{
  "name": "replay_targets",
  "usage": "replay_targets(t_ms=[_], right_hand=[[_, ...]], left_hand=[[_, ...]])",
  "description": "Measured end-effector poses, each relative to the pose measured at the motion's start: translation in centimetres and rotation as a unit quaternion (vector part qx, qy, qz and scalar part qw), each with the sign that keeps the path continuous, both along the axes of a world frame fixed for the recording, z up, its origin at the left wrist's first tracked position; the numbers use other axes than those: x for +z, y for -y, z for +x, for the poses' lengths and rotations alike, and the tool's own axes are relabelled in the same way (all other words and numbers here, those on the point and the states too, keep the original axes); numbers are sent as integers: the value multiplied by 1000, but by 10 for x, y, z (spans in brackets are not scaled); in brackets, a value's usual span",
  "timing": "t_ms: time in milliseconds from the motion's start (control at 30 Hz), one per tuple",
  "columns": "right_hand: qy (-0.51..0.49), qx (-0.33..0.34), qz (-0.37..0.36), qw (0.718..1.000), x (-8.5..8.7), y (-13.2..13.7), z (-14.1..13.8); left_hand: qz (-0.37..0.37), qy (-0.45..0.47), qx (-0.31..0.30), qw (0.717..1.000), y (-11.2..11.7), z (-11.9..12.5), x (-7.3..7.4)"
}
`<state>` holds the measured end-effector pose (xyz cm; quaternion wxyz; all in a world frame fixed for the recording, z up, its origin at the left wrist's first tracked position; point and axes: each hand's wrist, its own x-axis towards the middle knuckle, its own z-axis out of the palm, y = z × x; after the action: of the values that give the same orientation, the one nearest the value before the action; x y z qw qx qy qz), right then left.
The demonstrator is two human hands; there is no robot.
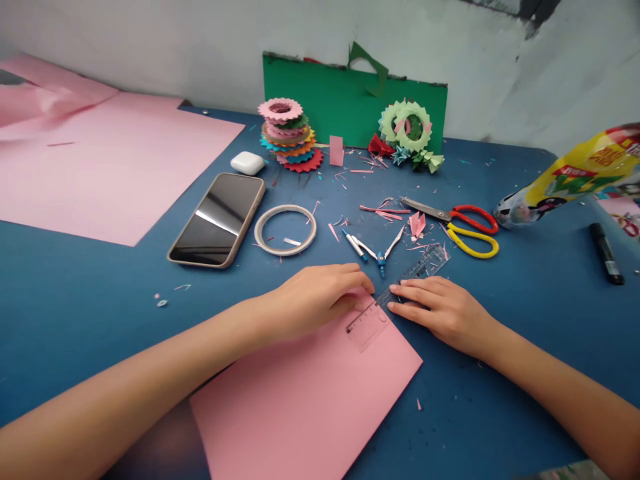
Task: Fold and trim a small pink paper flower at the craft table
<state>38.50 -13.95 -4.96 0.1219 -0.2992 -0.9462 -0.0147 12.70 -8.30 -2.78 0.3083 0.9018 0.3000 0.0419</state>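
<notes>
On the blue table (pixel 75 313), both flat, open hands, left (pixel 320 297) and right (pixel 440 310), press a clear ruler (pixel 395 293) slanting up-right across pink paper (pixel 305 393).

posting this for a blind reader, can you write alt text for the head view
Two bare hands press a clear ruler onto the corner of a pink paper sheet on a blue table: left hand on the paper, right hand on the ruler. Beyond lie a compass, scissors, tape ring and phone.

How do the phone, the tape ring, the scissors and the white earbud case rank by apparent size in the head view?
1. Phone, largest.
2. Scissors and tape ring: the scissors run longer, the ring is rounder; too alike to rank.
3. Earbud case, smallest, though it lies farther from the camera.
</notes>
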Motion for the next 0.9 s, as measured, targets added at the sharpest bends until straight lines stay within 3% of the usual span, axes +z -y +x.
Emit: replay_targets(t_ms=[900], right_hand=[[0,-2,-15,1000,0,-2,1]], left_hand=[[0,-7,9,1000,1,1,3]])
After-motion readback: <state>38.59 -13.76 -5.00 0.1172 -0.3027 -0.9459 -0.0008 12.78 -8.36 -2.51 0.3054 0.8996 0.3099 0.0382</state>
